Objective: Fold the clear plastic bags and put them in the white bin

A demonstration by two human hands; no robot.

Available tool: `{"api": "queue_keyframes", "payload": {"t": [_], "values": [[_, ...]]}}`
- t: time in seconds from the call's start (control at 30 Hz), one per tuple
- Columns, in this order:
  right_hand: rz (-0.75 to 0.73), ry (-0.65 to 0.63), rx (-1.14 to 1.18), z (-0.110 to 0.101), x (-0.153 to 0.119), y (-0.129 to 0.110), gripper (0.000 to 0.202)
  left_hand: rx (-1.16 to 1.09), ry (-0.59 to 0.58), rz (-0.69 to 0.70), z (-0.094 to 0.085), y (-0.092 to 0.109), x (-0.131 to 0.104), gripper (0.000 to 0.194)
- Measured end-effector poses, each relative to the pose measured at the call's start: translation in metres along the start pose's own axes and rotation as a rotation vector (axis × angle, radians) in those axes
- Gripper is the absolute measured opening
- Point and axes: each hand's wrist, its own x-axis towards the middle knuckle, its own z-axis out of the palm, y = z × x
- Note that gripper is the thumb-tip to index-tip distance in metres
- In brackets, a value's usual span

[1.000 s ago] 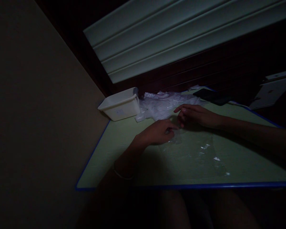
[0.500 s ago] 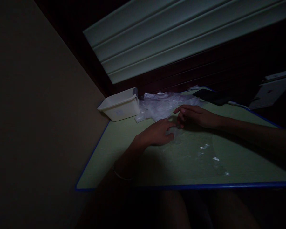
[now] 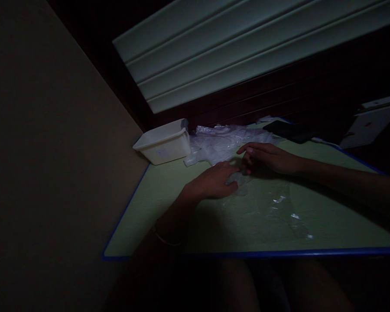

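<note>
A clear plastic bag (image 3: 269,208) lies flat on the green table, its shiny creases catching light. My left hand (image 3: 216,181) rests at the bag's upper left end, thumb and fingers apart, with thin plastic beside them. Just right of it is my right hand (image 3: 263,158), its index finger extended and the other fingers curled in toward the same end of the bag. Whatever the right fingertips pinch is too dark to make out. Behind both hands lies a crumpled pile of clear plastic bags (image 3: 214,145).
A white plastic bin (image 3: 169,149) stands at the table's back left corner, by the wall. A dark flat object (image 3: 289,131) lies at the back right. The table (image 3: 143,225) has a blue edge. Pale slats (image 3: 230,47) are set behind it.
</note>
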Motion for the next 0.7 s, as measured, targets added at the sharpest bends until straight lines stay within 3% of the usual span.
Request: {"api": "queue_keyframes", "payload": {"t": [0.27, 0.7], "values": [[0.006, 0.001, -0.042, -0.0023, 0.0009, 0.0029, 0.039, -0.023, 0.036, 0.019, 0.0002, -0.001, -0.0012, 0.046], [-0.02, 0.032, -0.103, -0.0021, 0.0008, -0.0019, 0.042, 0.018, -0.002, 0.003, -0.0016, 0.0017, -0.0024, 0.044]]}}
